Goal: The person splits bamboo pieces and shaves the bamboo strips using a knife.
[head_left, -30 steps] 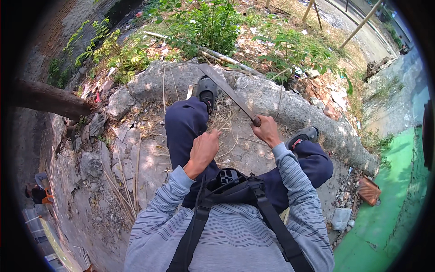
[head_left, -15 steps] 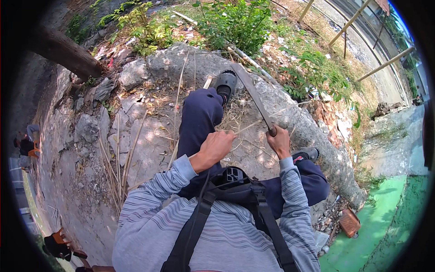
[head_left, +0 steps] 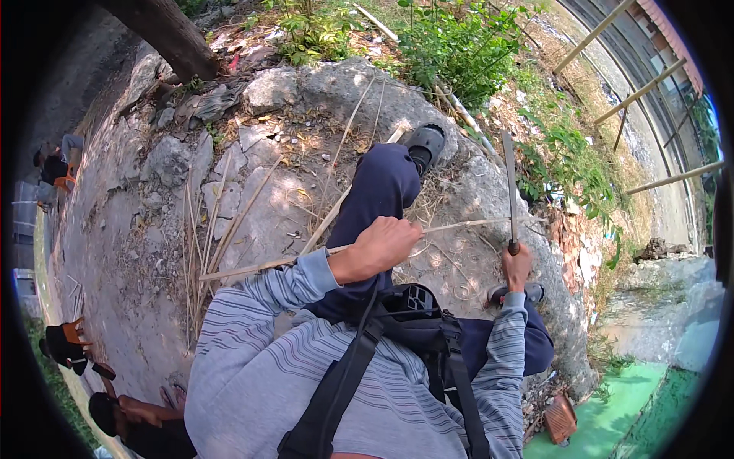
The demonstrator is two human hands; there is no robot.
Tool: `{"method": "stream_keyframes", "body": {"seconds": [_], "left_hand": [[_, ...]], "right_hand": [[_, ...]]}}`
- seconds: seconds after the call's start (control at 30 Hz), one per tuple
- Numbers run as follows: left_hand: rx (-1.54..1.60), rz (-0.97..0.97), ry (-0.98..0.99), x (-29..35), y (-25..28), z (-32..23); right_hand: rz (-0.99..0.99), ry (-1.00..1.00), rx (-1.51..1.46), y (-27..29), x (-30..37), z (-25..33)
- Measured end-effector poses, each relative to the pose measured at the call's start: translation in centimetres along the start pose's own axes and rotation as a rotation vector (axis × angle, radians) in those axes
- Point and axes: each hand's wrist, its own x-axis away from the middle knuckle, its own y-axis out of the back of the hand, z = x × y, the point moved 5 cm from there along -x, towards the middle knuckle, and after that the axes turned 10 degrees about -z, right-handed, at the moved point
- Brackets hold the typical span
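My left hand (head_left: 380, 246) is closed around a thin, pale bamboo strip (head_left: 466, 224), in front of my bent knee. One end of the strip sticks out left past my sleeve, the other reaches right to the blade. In my right hand (head_left: 517, 265) is the dark handle of a machete (head_left: 511, 180), its long, narrow blade pointing away from me. The blade crosses the strip just above the handle; whether it cuts into it I cannot tell.
Several long bamboo strips (head_left: 241, 210) lie on the stony ground at left. A rock ledge (head_left: 344, 80) curves ahead, with green shrubs (head_left: 451, 50) behind it. A tree trunk (head_left: 164, 34) stands far left. Other people (head_left: 145, 421) sit at the left edge. An orange-brown block (head_left: 560, 419) lies right.
My right hand has moved right, away from my left hand, and the machete has swung from leaning left to nearly straight ahead. More strip shows between my hands. The whole view has shifted.
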Motion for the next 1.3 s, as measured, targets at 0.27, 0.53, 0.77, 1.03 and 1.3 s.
{"method": "stream_keyframes", "body": {"seconds": [0.27, 0.53, 0.77, 1.03, 1.3], "left_hand": [[0.120, -0.017, 0.036, 3.0, 4.5, 3.5], [0.106, 0.017, 0.115, 5.0, 4.8, 4.4], [0.094, 0.004, 0.065, 4.7, 4.8, 3.5], [0.051, -0.020, 0.010, 4.1, 5.0, 3.6], [-0.025, -0.007, 0.009, 1.9, 3.9, 0.4]], "right_hand": [[-0.007, 0.036, 0.241, 4.2, -1.5, -5.3], [0.085, 0.065, 0.281, 4.8, -3.3, -6.9], [0.133, -0.038, 0.147, 3.9, -3.4, -9.8], [0.315, -0.347, -0.146, 1.9, -1.3, -13.7], [0.107, 0.060, -0.050, 2.8, 1.0, 1.9]]}}
